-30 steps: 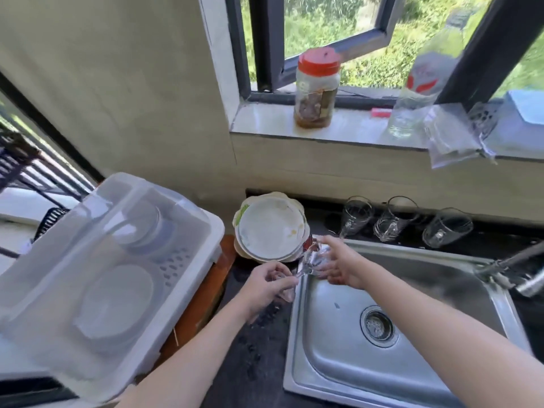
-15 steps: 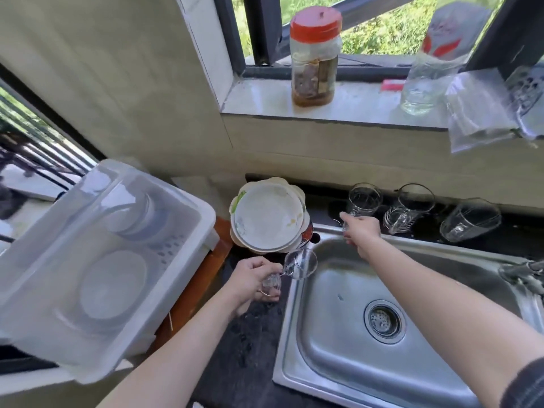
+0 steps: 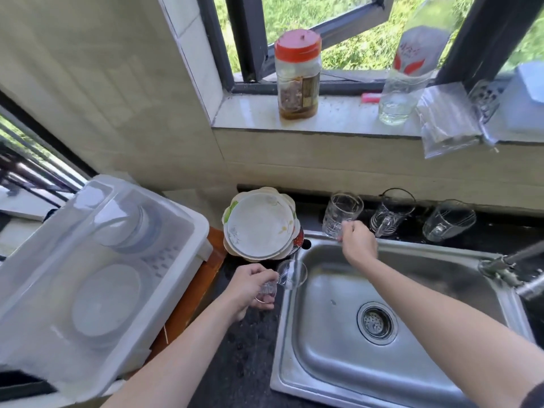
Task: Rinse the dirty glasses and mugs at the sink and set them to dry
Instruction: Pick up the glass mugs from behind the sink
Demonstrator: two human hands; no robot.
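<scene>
My left hand (image 3: 250, 285) grips a small clear glass (image 3: 287, 275), tipped on its side over the left rim of the steel sink (image 3: 332, 363). My right hand (image 3: 357, 242) reaches to the sink's back edge and holds the base of a clear glass mug (image 3: 341, 212), lifted slightly and tilted. Two more glass mugs (image 3: 391, 214) (image 3: 449, 220) stand in a row on the dark counter behind the sink. The basin holds nothing but its drain (image 3: 376, 322).
A stack of dirty plates (image 3: 259, 223) sits at the sink's back left corner. A white plastic drying bin (image 3: 188, 260) with plates fills the left. The tap (image 3: 512, 269) juts in from the right. A red-lidded jar (image 3: 297, 75) and a bottle (image 3: 412, 72) stand on the windowsill.
My right hand left the small glass, reached back and took hold of the leftmost mug. My left hand keeps the small glass at the sink's left rim.
</scene>
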